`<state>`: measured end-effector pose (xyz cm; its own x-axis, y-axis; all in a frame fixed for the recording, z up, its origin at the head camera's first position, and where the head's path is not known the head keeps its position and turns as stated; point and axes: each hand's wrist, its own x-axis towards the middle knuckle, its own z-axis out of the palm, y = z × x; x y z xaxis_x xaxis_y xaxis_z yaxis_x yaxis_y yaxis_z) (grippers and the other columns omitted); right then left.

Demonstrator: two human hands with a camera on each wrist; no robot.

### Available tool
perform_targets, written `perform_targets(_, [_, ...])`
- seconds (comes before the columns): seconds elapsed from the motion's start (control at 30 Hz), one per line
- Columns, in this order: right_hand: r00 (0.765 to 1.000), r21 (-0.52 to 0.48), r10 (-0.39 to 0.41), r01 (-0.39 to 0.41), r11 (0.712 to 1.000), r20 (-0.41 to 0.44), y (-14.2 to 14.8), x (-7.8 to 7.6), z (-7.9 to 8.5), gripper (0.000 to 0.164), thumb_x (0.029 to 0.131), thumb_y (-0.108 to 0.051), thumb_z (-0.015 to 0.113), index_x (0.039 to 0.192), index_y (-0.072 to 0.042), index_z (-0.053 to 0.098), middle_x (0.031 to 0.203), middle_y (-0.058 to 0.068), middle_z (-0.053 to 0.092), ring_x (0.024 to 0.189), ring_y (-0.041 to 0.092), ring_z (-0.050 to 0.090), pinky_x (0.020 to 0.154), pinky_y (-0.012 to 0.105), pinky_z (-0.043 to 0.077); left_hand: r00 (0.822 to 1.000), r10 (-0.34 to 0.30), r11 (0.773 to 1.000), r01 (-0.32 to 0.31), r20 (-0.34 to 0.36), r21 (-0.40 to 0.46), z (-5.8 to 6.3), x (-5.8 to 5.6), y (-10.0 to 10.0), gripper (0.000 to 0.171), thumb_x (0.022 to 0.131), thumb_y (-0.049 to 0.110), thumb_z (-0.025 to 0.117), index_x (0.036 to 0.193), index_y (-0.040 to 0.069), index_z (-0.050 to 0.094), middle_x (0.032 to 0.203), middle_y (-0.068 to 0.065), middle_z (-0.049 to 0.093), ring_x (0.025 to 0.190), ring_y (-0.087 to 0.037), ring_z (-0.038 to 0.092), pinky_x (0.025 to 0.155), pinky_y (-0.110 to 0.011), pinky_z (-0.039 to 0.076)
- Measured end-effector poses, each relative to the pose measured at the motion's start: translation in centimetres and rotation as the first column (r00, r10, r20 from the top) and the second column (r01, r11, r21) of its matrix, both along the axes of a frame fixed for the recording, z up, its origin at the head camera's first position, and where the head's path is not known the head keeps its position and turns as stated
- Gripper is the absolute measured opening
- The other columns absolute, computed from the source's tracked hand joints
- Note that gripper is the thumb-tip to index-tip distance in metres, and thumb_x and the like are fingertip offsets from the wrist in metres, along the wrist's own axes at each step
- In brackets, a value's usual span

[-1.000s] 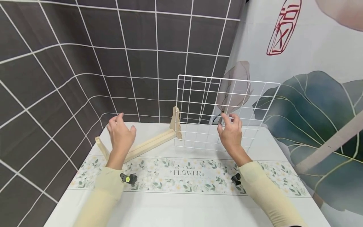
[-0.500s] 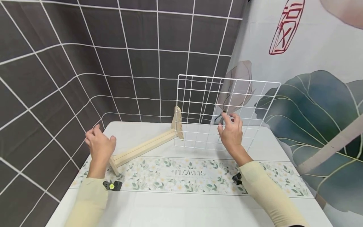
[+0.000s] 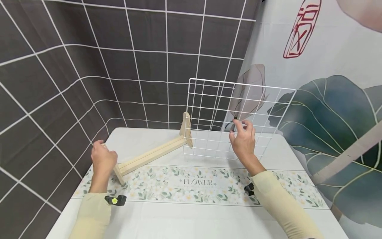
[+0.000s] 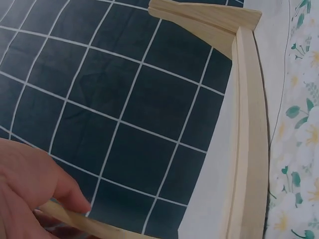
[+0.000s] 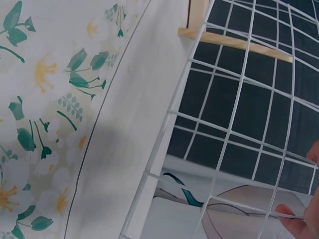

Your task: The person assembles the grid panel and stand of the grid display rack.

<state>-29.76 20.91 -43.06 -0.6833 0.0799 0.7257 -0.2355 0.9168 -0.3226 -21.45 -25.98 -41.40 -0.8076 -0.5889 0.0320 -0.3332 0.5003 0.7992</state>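
A pale wooden stand (image 3: 152, 155), a grooved bar with an upright at each end, lies slantwise on the table. My left hand (image 3: 102, 158) grips the top of its near-left upright (image 3: 119, 174); in the left wrist view, thumb and fingers lie on either side of that wood (image 4: 107, 228). With my right hand (image 3: 243, 141) I pinch a white wire grid panel (image 3: 247, 99), which stands nearly upright and leans back a little. The panel's left edge overlaps the stand's far upright (image 3: 186, 129) in the head view. The right wrist view shows thumb and fingers at the wires (image 5: 286, 144).
The white table (image 3: 197, 219) carries a printed flower band with "FLOWER" lettering (image 3: 198, 182). A dark cloth with white grid lines (image 3: 143, 59) hangs behind and left. A leaf-patterned curtain (image 3: 331, 106) hangs at the right.
My left hand moved left and down, then closed on the stand's left upright. That end of the stand swung toward me and right. The right hand and wire panel stayed nearly still.
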Motion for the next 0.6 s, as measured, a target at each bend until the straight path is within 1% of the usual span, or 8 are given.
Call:
perform_targets(0.1, [1.000, -0.010, -0.002, 0.003, 1.000, 0.011, 0.04, 0.08, -0.01, 0.049, 0.087, -0.010, 0.074, 0.134, -0.017, 0.059, 0.134, 0.022, 0.048, 0.112, 0.042, 0.055, 0.069, 0.053, 0.056, 0.999, 0.038, 0.999, -0.037, -0.023, 0.030, -0.25, 0.25, -0.02, 0.066, 0.084, 0.001, 0.049, 0.147, -0.006, 0.031, 0.145, -0.036, 0.039, 0.135, -0.054, 0.040, 0.114, -0.062, 0.034])
perform_targets(0.2, [1.000, -0.013, 0.001, -0.001, 1.000, 0.017, 0.04, 0.14, 0.01, 0.048, 0.088, -0.011, 0.073, 0.134, -0.017, 0.059, 0.134, 0.022, 0.047, 0.113, 0.042, 0.055, 0.070, 0.053, 0.056, 0.997, 0.058, 0.998, -0.056, -0.048, 0.038, -0.52, 0.53, 0.02, 0.062, 0.084, 0.001, 0.050, 0.143, -0.009, 0.033, 0.142, -0.035, 0.039, 0.134, -0.053, 0.040, 0.114, -0.061, 0.033])
perform_targets(0.3, [1.000, -0.012, 0.007, -0.007, 1.000, 0.004, 0.03, 0.11, 0.02, 0.048, 0.088, -0.011, 0.073, 0.134, -0.016, 0.059, 0.134, 0.022, 0.047, 0.112, 0.042, 0.055, 0.069, 0.052, 0.056, 0.996, 0.057, 0.998, -0.056, -0.062, 0.022, -0.60, 0.62, 0.05, 0.060, 0.084, 0.000, 0.049, 0.142, -0.010, 0.034, 0.140, -0.036, 0.040, 0.134, -0.054, 0.040, 0.114, -0.060, 0.032])
perform_targets(0.47, [1.000, -0.010, 0.015, -0.015, 1.000, -0.022, 0.08, 0.03, -0.15, 0.047, 0.087, -0.010, 0.074, 0.132, -0.015, 0.061, 0.132, 0.023, 0.048, 0.110, 0.043, 0.055, 0.069, 0.052, 0.055, 0.997, 0.051, 0.999, -0.051, -0.055, 0.003, -0.54, 0.65, 0.04, 0.058, 0.085, 0.000, 0.047, 0.141, -0.009, 0.035, 0.138, -0.036, 0.042, 0.134, -0.054, 0.040, 0.115, -0.061, 0.032])
perform_targets(0.6, [1.000, -0.008, 0.008, -0.008, 1.000, -0.014, 0.16, 0.09, -0.22, 0.048, 0.086, -0.010, 0.075, 0.132, -0.016, 0.060, 0.132, 0.022, 0.048, 0.110, 0.044, 0.056, 0.069, 0.053, 0.056, 0.997, 0.052, 0.999, -0.053, -0.058, -0.001, -0.48, 0.68, 0.19, 0.057, 0.085, -0.001, 0.046, 0.141, -0.009, 0.036, 0.137, -0.036, 0.043, 0.132, -0.055, 0.041, 0.113, -0.062, 0.033])
